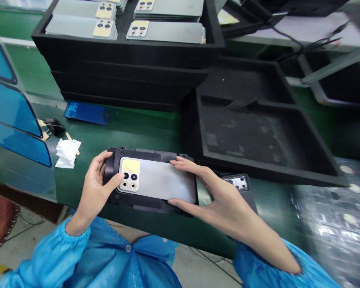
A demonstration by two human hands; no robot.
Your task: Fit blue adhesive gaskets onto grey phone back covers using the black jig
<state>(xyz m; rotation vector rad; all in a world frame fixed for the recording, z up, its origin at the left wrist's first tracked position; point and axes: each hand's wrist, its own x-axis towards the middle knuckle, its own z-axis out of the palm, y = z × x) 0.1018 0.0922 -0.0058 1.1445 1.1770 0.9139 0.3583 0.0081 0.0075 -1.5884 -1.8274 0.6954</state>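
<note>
Snugly between spread left hand [93,194] and right hand [219,200], fingertips [174,162] on its ends: back cover [162,182].

L hand [93,194] half-curled, thumb out; R hand [216,198] flat, fingers [184,164] splayed, wrists level

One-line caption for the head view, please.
Silver phone back cover on a black fixture, held at its ends by the left hand and right hand, beside an empty black tray.
</note>
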